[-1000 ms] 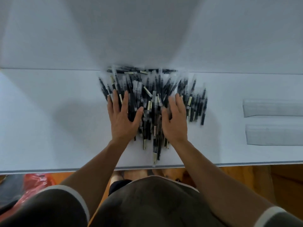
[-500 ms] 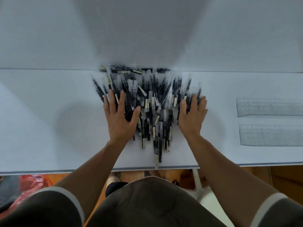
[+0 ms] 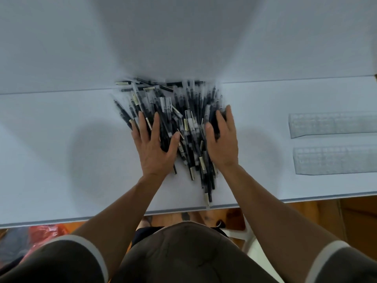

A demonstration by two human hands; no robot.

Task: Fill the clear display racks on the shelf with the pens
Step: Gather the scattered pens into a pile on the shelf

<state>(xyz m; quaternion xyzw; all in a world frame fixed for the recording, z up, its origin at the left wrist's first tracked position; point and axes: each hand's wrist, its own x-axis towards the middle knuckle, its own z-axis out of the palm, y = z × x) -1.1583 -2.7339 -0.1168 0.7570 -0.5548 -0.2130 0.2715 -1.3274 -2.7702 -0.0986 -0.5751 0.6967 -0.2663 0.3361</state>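
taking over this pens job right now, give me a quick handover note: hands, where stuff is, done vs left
Left hand: open, fingers spread flat on the left of the pen pile.
Right hand: open, fingers straight against the pile's right side.
Pens: one loose heap mid-shelf.
Far rack and near rack: to the right, apart from the pile; both look empty.
Done: nothing racked. Left: fill both.

i'm seeing a dark brownish-grey short-sleeved shirt [image 3: 183, 260], a pale band [image 3: 85, 242] edging each sleeve [image 3: 61, 264]; forearms [image 3: 122, 205], left hand [image 3: 153, 152] and right hand [image 3: 223, 146] are going bare.
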